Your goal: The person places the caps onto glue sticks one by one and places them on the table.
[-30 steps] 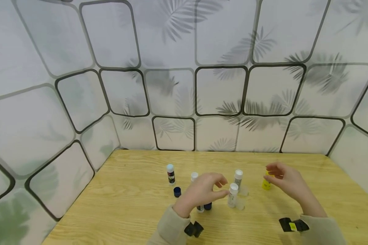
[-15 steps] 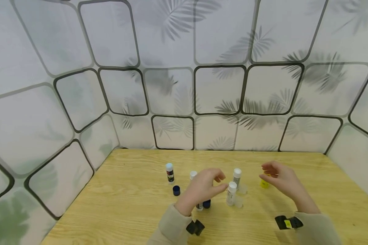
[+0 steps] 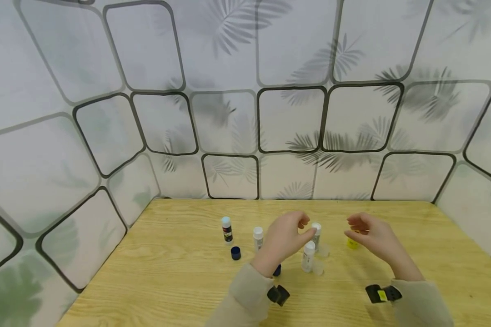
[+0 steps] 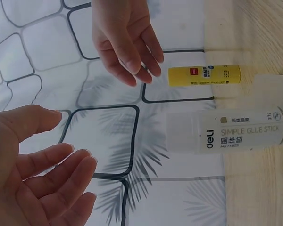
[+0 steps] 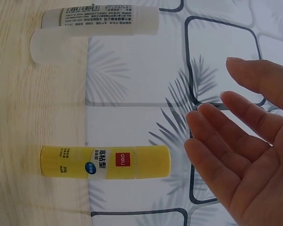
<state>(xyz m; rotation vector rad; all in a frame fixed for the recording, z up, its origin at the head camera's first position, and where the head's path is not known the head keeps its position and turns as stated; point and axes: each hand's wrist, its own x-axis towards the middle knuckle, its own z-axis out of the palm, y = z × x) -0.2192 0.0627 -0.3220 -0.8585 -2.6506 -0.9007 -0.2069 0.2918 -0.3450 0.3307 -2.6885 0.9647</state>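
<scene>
Left hand (image 3: 287, 234) farther forward — right hand (image 3: 374, 234) near yellow glue stick (image 5: 106, 162)

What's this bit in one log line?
left fingers: relaxed, empty | right fingers: relaxed, empty | yellow cylindrical plastic glue stick: upright, untouched

The head camera looked forward and down from above the near side of the pale wood-grain tabletop (image 3: 159, 272), wide enough to take in the white leaf-printed backdrop (image 3: 292, 120) behind it. The left wrist camera, much closer, faced that backdrop past the bare left hand (image 4: 42, 174), turned sideways with the tabletop along its right edge; the right wrist camera, similarly near, was turned the opposite way. Both wrist views shared the yellow cylindrical glue stick (image 5: 106, 162), which the head view showed partly hidden by the bare right hand (image 3: 374, 234).
</scene>
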